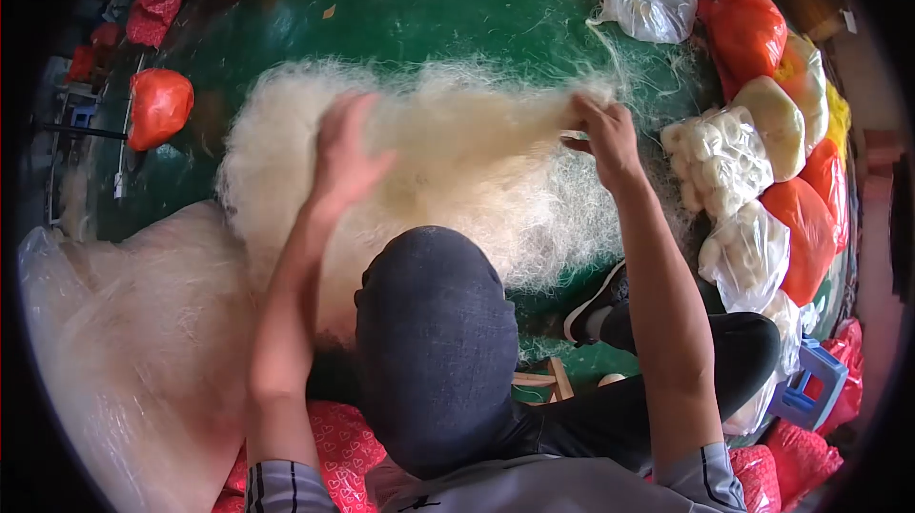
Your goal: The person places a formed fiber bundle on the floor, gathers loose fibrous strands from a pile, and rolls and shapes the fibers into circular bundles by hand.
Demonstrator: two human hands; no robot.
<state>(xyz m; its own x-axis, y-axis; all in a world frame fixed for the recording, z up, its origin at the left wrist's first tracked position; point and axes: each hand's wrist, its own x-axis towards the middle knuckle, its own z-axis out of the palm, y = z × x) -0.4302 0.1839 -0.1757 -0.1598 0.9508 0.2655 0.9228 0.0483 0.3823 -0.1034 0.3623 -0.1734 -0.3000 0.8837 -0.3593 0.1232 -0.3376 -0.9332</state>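
A wide, fluffy heap of pale cream fibre (496, 218) lies spread in front of me. My right hand (610, 137) is at the heap's right side, its fingers closed on a tuft of fibre (558, 113). From there a smoother, slightly darker band of fibre stretches leftward toward my other hand. My left hand (348, 151) is over the left part of the heap, blurred by motion, with the thumb standing apart from the fingers. Whether any strands lie under its fingers is hard to make out.
The floor is green (457, 8). A large clear plastic bag of pale fibre (143, 351) stands at lower left. Along the right are orange bags (748, 32), a clear bag of white bundles (717, 156) and a blue plastic object (808, 384). Another orange bag (160, 108) sits left.
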